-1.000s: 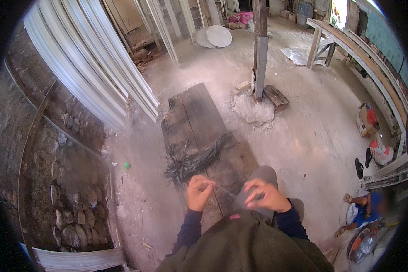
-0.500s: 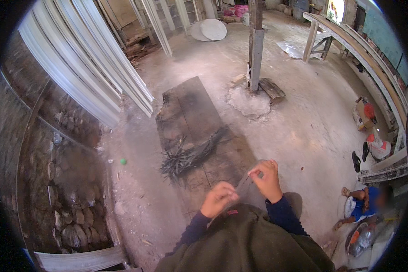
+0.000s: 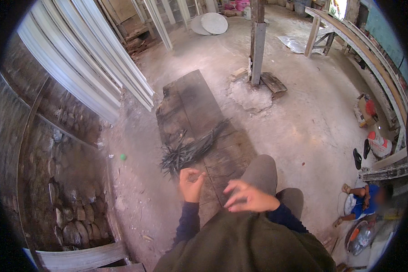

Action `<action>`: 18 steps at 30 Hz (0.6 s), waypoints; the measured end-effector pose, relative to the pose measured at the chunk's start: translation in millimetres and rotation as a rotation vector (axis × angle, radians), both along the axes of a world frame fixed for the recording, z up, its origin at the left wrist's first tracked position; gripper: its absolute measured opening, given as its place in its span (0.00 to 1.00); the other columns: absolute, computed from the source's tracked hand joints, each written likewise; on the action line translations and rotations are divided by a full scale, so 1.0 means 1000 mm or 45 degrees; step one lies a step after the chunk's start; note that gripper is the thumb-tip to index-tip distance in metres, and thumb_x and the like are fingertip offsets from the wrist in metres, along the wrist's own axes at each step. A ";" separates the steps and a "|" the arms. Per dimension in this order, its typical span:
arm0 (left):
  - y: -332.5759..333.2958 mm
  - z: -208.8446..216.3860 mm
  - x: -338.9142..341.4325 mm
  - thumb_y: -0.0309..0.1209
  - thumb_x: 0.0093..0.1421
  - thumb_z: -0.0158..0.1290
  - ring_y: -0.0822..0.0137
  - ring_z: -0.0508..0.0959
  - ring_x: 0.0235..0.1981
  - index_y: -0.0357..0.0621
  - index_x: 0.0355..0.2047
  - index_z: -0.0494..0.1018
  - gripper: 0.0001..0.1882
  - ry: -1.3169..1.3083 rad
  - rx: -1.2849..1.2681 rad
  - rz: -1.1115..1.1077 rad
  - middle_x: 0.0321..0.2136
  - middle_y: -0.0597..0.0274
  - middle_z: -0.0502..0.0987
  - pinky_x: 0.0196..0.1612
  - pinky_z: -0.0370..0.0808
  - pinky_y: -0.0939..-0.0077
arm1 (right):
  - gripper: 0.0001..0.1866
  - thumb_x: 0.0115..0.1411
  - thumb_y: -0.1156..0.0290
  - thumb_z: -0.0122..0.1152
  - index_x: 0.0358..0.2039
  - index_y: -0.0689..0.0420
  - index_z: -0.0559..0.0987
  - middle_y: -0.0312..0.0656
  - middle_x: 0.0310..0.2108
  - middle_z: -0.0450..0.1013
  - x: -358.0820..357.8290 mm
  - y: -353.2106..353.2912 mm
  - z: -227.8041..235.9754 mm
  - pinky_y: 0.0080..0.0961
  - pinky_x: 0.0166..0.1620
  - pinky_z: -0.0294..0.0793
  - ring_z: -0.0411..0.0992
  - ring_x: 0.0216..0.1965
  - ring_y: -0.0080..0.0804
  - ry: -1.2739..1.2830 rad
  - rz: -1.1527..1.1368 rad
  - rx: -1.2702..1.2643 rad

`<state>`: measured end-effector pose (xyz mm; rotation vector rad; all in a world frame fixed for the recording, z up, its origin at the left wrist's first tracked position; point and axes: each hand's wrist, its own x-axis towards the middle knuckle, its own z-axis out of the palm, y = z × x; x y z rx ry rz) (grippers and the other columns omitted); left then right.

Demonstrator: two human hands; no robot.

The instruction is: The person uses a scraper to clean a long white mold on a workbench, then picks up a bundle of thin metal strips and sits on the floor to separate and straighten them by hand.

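A loose bundle of thin dark grey strips (image 3: 190,152) lies across a worn wooden board (image 3: 201,102) in front of me. My left hand (image 3: 191,185) is just on the near side of the bundle, its fingers curled in toward the thumb. Whatever it may pinch is too small to make out. Closer to my body and farther right, my right hand (image 3: 251,197) has its fingers apart and shows nothing in them. A gap separates the two hands. My bent knee (image 3: 261,172) rises beside the board.
Long white corrugated sheets (image 3: 84,59) lean at the left, above stacked stones (image 3: 75,226). A post (image 3: 257,54) stands on a rough concrete base beyond the board. To the right are a long wooden bench (image 3: 362,50), black sandals (image 3: 357,158) and a seated person (image 3: 365,201) in blue.
The thin dark strip stretched between my hands no longer shows. My left hand has moved forward and left toward the bundle; my right hand has dropped back and opened. A knee has come into view.
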<state>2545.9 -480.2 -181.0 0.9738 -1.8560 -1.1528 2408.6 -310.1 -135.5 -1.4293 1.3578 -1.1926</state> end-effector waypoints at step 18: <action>0.074 0.012 -0.006 0.28 0.51 0.51 0.71 0.66 0.34 0.39 0.24 0.66 0.06 0.276 0.531 -1.334 0.32 0.61 0.64 0.38 0.62 0.81 | 0.06 0.46 0.76 0.56 0.28 0.57 0.77 0.38 0.24 0.70 -0.029 -0.040 -0.054 0.17 0.29 0.62 0.65 0.26 0.23 0.110 -1.175 0.045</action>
